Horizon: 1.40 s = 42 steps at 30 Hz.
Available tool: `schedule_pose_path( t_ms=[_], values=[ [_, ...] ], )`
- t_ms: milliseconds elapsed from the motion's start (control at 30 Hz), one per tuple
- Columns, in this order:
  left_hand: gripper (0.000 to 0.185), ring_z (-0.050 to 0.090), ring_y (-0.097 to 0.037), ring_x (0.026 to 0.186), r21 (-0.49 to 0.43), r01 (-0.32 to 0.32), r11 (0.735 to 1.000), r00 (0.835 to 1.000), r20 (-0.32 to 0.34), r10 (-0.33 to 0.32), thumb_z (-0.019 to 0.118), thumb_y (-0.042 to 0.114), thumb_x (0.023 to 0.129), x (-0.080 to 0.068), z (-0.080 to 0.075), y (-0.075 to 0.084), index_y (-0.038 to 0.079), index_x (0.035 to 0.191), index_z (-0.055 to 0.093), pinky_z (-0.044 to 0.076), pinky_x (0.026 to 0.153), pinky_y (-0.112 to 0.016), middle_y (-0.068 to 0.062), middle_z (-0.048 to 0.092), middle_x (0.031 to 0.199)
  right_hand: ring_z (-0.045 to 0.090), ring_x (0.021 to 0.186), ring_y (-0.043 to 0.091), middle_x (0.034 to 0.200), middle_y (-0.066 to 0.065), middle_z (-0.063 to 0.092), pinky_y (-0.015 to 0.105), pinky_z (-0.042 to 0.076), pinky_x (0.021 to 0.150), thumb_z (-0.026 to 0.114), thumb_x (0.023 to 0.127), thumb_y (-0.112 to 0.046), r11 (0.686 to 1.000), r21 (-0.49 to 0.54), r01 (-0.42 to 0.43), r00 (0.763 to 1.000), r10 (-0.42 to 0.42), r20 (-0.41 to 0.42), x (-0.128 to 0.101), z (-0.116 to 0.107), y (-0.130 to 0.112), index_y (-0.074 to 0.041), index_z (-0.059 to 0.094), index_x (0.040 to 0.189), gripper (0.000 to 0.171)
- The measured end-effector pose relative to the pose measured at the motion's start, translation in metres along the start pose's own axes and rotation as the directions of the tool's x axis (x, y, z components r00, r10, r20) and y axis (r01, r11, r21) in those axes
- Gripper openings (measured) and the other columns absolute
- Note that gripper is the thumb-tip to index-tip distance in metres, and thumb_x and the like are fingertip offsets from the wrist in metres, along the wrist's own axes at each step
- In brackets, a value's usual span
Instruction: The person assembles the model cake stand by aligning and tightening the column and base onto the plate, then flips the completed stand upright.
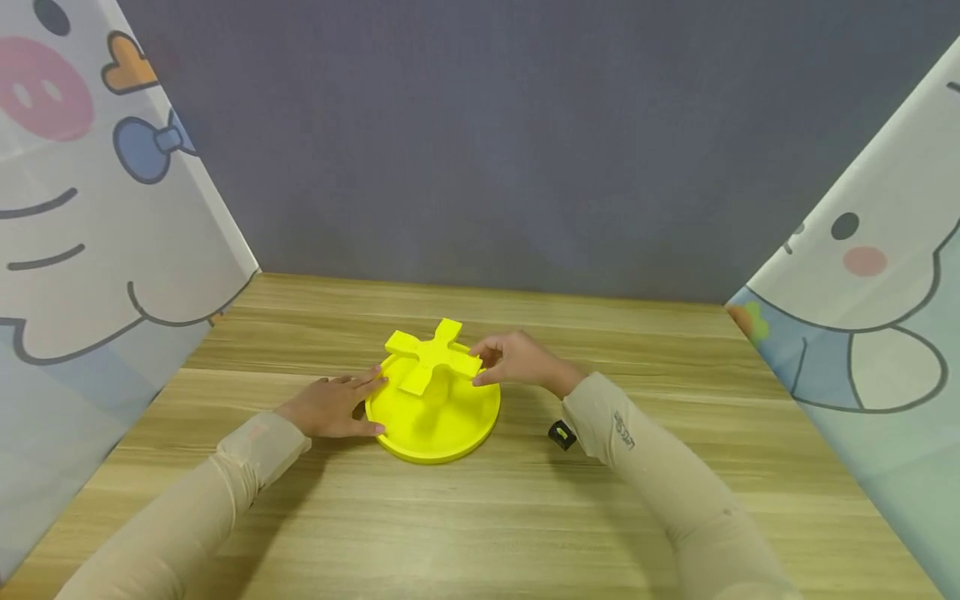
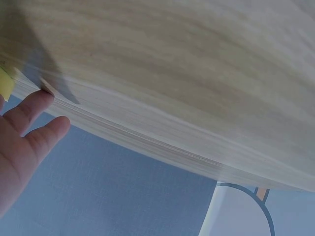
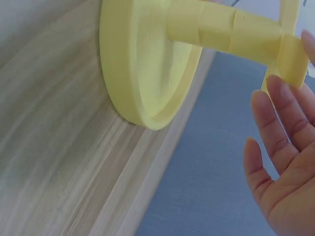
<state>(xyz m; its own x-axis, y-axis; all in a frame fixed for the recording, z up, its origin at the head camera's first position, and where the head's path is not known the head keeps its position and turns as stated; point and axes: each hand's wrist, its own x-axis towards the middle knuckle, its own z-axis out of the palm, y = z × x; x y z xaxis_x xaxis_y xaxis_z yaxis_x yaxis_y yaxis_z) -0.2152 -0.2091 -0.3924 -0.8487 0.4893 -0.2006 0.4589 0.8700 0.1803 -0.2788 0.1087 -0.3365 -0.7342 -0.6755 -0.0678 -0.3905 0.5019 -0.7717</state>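
so the right hand (image 1: 521, 360) pinches the yellow cross (image 1: 432, 354), while the spread left hand (image 1: 333, 407) touches the dish (image 1: 442, 432).

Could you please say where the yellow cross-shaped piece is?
In the head view, the yellow cross-shaped piece sits left of centre atop a yellow column, by the right hand.
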Motion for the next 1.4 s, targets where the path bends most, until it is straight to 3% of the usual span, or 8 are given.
schedule_pose_path(
  t_ms=[133,233,433,567,733,1067,1267,1400],
  values=[
    [0.091,0.043,-0.054,0.122,-0.003,0.000,1.000,1.000,0.002,0.000,0.049,0.068,0.086,-0.001,0.001,0.000,0.004,0.148,0.033,0.034,0.097,-0.067,-0.017,0.027,0.154,0.061,0.078,0.013,0.087,0.002,0.069,0.027,0.052,0.072,0.075,0.084,-0.015,1.000,-0.013,0.014,1.000,-0.013,0.019,-0.003,0.002,-0.002,0.002,0.067,0.112,0.033],
    [0.091,0.043,-0.053,0.123,-0.001,-0.004,1.000,1.000,0.000,0.004,0.049,0.068,0.087,-0.001,0.001,0.000,0.004,0.148,0.033,0.035,0.096,-0.067,-0.017,0.027,0.154,0.059,0.074,0.013,0.086,0.002,0.069,0.026,0.050,0.068,0.073,0.086,-0.013,1.000,-0.013,0.015,0.999,-0.015,-0.031,-0.003,0.001,-0.003,0.002,0.069,0.109,0.027],
    [0.090,0.043,-0.053,0.123,0.003,-0.009,1.000,1.000,-0.002,0.009,0.050,0.067,0.087,-0.002,0.000,0.000,0.003,0.148,0.033,0.035,0.095,-0.068,-0.018,0.026,0.154,0.054,0.071,0.017,0.093,0.007,0.065,0.026,0.045,0.060,0.075,0.084,-0.015,1.000,-0.019,0.001,0.987,-0.004,-0.159,0.002,0.002,0.001,0.001,0.063,0.121,0.043],
    [0.090,0.042,-0.053,0.123,0.003,-0.008,1.000,1.000,0.001,0.008,0.050,0.066,0.087,-0.003,0.000,0.000,0.003,0.149,0.032,0.034,0.095,-0.068,-0.018,0.026,0.154,0.055,0.075,0.016,0.098,0.008,0.064,0.026,0.047,0.062,0.076,0.083,-0.018,0.998,-0.068,-0.003,0.990,-0.007,-0.139,0.002,0.004,0.004,0.002,0.060,0.127,0.051],
    [0.090,0.041,-0.053,0.124,-0.003,-0.007,1.000,1.000,0.006,0.007,0.051,0.066,0.087,-0.004,0.000,0.000,0.003,0.149,0.032,0.033,0.096,-0.068,-0.018,0.026,0.154,0.060,0.079,0.016,0.096,0.009,0.065,0.027,0.051,0.068,0.074,0.085,-0.017,0.996,-0.088,0.008,0.994,-0.018,-0.112,0.000,0.006,0.007,0.004,0.059,0.127,0.049],
    [0.091,0.042,-0.053,0.124,0.000,0.003,1.000,1.000,0.009,-0.003,0.049,0.069,0.086,-0.004,0.000,-0.001,0.005,0.149,0.033,0.032,0.097,-0.068,-0.016,0.027,0.155,0.056,0.070,0.012,0.080,0.001,0.064,0.025,0.049,0.066,0.078,0.081,-0.017,1.000,0.005,-0.020,0.993,0.021,-0.115,-0.008,0.016,0.004,0.004,0.064,0.115,0.043],
    [0.090,0.041,-0.054,0.124,-0.009,0.002,1.000,1.000,0.016,-0.002,0.050,0.067,0.087,-0.005,-0.001,-0.001,0.004,0.149,0.032,0.033,0.096,-0.068,-0.017,0.025,0.155,0.055,0.069,0.012,0.078,0.000,0.065,0.024,0.047,0.065,0.077,0.081,-0.015,0.999,0.034,0.037,0.993,-0.033,-0.115,-0.012,0.021,-0.001,0.000,0.070,0.098,0.024],
    [0.090,0.041,-0.053,0.124,-0.010,-0.004,1.000,1.000,0.020,0.004,0.050,0.067,0.087,-0.005,-0.003,0.001,0.004,0.149,0.032,0.033,0.097,-0.068,-0.017,0.025,0.155,0.053,0.067,0.012,0.078,0.000,0.064,0.024,0.044,0.062,0.077,0.081,-0.013,0.997,0.037,0.062,0.991,-0.057,-0.122,-0.011,0.018,0.000,0.002,0.069,0.099,0.025]
  ],
)
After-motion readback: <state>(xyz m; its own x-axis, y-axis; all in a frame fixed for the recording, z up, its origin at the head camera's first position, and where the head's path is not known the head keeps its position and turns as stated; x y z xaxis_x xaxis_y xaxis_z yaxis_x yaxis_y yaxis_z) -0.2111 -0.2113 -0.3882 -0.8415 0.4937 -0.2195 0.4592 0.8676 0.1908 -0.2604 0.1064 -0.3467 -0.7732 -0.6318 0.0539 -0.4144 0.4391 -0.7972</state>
